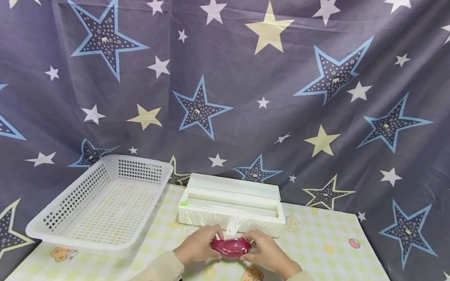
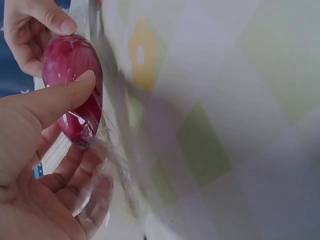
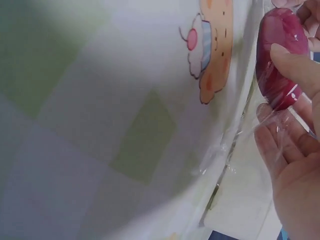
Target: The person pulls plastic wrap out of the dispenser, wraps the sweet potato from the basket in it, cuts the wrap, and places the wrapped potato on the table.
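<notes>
A glossy purplish-red oblong object [image 1: 231, 247] lies between my two hands, covered with clear cling film [image 2: 107, 142]; its exact kind cannot be told. My left hand [image 1: 199, 244] grips one end, the thumb laid across its surface in the left wrist view. At the other end my right hand [image 1: 271, 255] holds it, with its thumb [image 3: 282, 57] pressed on the side. Strands of film run back to a white cling film dispenser [image 1: 232, 221], whose lid [image 1: 234, 186] stands raised. Loose film also hangs about the fingers of both hands.
A white perforated plastic basket [image 1: 111, 243] stands on the left of the table. The tablecloth [image 1: 318, 274] is checked green and white with cartoon prints. Behind the table hangs a dark curtain [image 1: 227, 56] with stars.
</notes>
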A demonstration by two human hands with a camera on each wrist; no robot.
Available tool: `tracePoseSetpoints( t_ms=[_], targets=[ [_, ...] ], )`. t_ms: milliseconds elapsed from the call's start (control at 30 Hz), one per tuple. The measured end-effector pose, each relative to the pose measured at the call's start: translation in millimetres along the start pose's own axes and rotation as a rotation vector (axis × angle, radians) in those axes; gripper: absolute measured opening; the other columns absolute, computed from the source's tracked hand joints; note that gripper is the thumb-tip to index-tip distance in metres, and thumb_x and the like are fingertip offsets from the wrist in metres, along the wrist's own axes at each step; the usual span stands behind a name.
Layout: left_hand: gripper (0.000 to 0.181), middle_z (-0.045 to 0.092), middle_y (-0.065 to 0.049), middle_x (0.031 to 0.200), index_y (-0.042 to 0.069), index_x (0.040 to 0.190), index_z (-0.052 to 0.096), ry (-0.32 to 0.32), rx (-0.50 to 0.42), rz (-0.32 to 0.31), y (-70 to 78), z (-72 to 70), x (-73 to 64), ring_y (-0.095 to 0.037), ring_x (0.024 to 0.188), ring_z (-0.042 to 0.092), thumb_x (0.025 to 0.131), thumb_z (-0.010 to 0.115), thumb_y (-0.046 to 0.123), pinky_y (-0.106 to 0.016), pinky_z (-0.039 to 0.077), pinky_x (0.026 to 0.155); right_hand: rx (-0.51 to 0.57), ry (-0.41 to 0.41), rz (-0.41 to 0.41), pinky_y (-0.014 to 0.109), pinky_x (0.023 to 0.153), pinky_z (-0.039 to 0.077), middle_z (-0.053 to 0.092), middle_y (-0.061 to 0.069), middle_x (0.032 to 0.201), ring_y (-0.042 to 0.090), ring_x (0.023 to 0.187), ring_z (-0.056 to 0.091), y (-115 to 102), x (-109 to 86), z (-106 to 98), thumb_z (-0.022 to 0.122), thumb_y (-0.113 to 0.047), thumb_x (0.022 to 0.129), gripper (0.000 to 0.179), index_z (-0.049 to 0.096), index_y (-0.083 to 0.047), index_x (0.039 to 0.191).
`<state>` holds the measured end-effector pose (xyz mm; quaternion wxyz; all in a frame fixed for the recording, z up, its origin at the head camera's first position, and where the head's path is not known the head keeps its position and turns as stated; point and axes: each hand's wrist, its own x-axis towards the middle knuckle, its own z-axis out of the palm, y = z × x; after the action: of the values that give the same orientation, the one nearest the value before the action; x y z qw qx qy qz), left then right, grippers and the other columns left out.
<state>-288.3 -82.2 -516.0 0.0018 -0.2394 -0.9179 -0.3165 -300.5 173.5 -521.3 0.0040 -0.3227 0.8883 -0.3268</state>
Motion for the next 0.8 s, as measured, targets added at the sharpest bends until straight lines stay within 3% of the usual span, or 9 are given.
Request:
tracePoseSetpoints(
  t_ms=[367, 600, 800],
  targets=[
    [0.044, 0.062, 0.002, 0.094, 0.016, 0.102, 0.06, -0.015, -0.018, 0.034, -1.1, 0.4, -0.5, -0.014, 0.087, 0.06, 0.071, 0.091, 0.018, -0.031, 0.052, 0.077, 0.005, -0.014, 0.009, 0.035, 0.081, 0.057, 0.062, -0.003, 0.111, 0.014, 0.091, 0.061, -3.3, -1.8, -4.4, 0.086, -0.022, 0.081, 0.047, 0.064, -0.01, 0.12],
    [0.04, 0.063, 0.005, 0.089, 0.016, 0.099, 0.06, -0.074, -0.02, 0.009, 0.8, 1.5, -3.6, -0.01, 0.081, 0.059, 0.074, 0.09, 0.021, -0.029, 0.05, 0.074, -0.021, -0.018, -0.014, 0.031, 0.086, 0.054, 0.062, -0.006, 0.111, 0.01, 0.096, 0.059, 0.5, -2.5, -1.8, 0.087, -0.019, 0.078, 0.045, 0.066, -0.014, 0.116],
    [0.038, 0.064, 0.003, 0.091, 0.015, 0.101, 0.061, -0.088, -0.03, 0.025, 0.0, 0.5, -3.0, -0.012, 0.084, 0.06, 0.075, 0.088, 0.019, -0.031, 0.051, 0.076, -0.017, -0.049, 0.017, 0.029, 0.081, 0.053, 0.063, -0.008, 0.105, 0.008, 0.091, 0.059, 2.5, -2.2, -1.0, 0.087, -0.024, 0.078, 0.042, 0.066, -0.013, 0.113]
  ],
)
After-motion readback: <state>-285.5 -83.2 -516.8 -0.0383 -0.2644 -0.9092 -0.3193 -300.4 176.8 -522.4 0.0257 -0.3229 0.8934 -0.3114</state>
